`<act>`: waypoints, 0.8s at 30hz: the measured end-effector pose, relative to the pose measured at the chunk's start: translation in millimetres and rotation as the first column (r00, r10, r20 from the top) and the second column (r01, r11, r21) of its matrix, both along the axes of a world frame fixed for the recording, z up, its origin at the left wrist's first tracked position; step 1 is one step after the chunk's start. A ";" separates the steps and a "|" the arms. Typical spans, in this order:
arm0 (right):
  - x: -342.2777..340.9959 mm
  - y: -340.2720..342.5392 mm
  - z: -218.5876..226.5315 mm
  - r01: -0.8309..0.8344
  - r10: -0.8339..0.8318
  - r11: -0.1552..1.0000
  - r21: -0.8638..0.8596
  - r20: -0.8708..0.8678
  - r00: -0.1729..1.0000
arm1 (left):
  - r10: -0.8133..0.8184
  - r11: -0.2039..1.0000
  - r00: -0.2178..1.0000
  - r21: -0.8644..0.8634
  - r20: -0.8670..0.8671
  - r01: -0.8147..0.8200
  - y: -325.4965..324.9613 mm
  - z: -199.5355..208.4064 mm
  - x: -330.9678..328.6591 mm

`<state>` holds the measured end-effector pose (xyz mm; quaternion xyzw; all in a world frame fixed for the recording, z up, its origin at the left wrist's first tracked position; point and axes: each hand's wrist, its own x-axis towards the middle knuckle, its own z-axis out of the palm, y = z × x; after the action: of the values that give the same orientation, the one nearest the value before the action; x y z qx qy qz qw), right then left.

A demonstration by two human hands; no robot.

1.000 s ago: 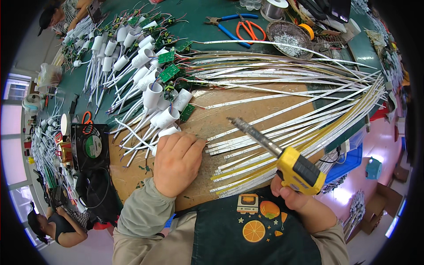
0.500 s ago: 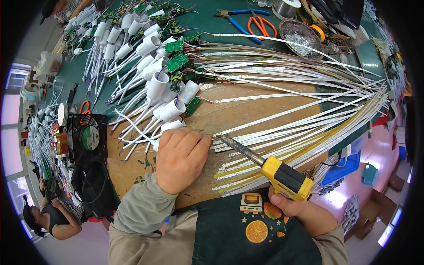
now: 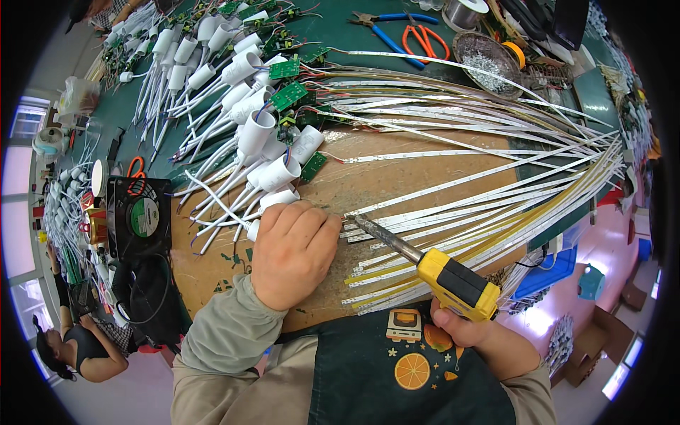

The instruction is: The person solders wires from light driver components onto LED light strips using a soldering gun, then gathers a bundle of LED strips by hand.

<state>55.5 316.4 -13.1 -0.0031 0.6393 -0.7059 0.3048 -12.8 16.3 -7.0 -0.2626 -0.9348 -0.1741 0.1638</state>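
In my right hand [image 3: 459, 320] is a yellow and black soldering gun [image 3: 459, 285]. Its tip meets the left end of a white LED strip [image 3: 439, 187], close to my left fingers. My left hand [image 3: 296, 255] is closed, palm down, at the edge of the white lamp caps; whatever its fingers pinch is hidden under them. Just beyond it lies a white plastic lamp cap [image 3: 280, 174] with a green circuit board [image 3: 313, 166] on wires. Several more LED strips [image 3: 397, 281] fan out to the right.
Many lamp caps with white leads [image 3: 241, 69] cover the far left. Blue-handled pliers [image 3: 394, 42], orange-handled cutters [image 3: 426, 44], a solder spool [image 3: 464, 13] and a dish of small bits [image 3: 487, 65] lie at the back. A black fan [image 3: 140, 218] stands left. Another person [image 3: 88, 340] sits far left.
Both my hands and the soldering gun stay nearly in place; the whole view has shifted slightly. The person at the far left has stretched an arm forward over the table.
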 end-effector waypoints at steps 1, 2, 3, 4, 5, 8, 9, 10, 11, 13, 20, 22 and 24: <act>-0.9 0.3 -2.5 -0.006 0.006 1.000 -0.007 0.002 1.000 | 0.012 1.000 1.000 0.008 -0.005 -0.012 1.6 0.8 0.2; -1.3 -0.6 -0.9 -0.006 0.006 1.000 0.005 -0.014 1.000 | 0.018 0.999 1.000 0.027 -0.012 -0.018 1.9 1.9 -0.4; -1.6 -1.1 0.3 -0.007 0.007 1.000 0.017 -0.030 1.000 | 0.018 0.999 1.000 0.030 -0.012 -0.017 1.2 1.5 -0.5; -1.7 -1.1 1.1 -0.007 0.007 1.000 0.018 -0.029 1.000 | 0.011 1.000 1.000 0.019 -0.009 -0.011 0.3 0.5 -0.4; -1.6 -0.8 2.1 -0.015 0.016 0.999 0.038 -0.045 0.999 | 0.004 1.000 1.000 0.008 -0.007 -0.004 -0.2 0.1 -0.6; -1.8 -0.4 2.6 -0.020 0.022 0.999 0.044 -0.049 0.999 | 0.010 0.999 1.000 0.037 0.002 -0.010 1.2 4.4 -1.5; -2.0 -0.2 1.8 -0.017 0.019 0.999 0.028 -0.039 0.999 | 0.011 0.999 1.000 0.035 0.002 -0.011 1.5 4.6 -1.4; -1.7 -0.1 1.3 -0.019 0.020 0.999 0.027 -0.039 0.999 | 0.012 0.999 1.000 0.031 0.001 -0.012 1.7 4.7 -1.4; -0.6 -0.2 1.6 -0.012 0.014 0.999 0.036 -0.066 0.998 | 0.011 1.000 1.000 0.029 -0.001 -0.011 1.8 4.7 -1.6; 0.1 0.3 1.8 -0.003 0.008 0.999 0.045 -0.093 0.996 | 0.004 1.000 1.000 0.014 0.003 -0.004 0.5 3.3 -1.5; 0.8 4.4 0.3 -0.030 0.027 0.999 -0.032 -0.093 0.995 | 0.005 1.000 1.000 -0.005 0.015 -0.005 0.0 2.5 -0.5; 0.9 4.8 0.5 -0.024 0.021 0.999 -0.034 -0.094 0.995 | 0.011 1.000 1.000 0.009 0.015 -0.011 1.1 4.2 -0.8; 0.3 4.8 1.8 -0.016 0.014 1.000 -0.020 -0.107 0.994 | 0.017 1.000 1.000 0.023 0.014 -0.017 1.7 4.9 -1.0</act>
<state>55.8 321.2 -11.3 -0.0486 0.6472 -0.7091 0.2755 -13.8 18.1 -2.1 -0.2514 -0.9361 -0.1854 0.1618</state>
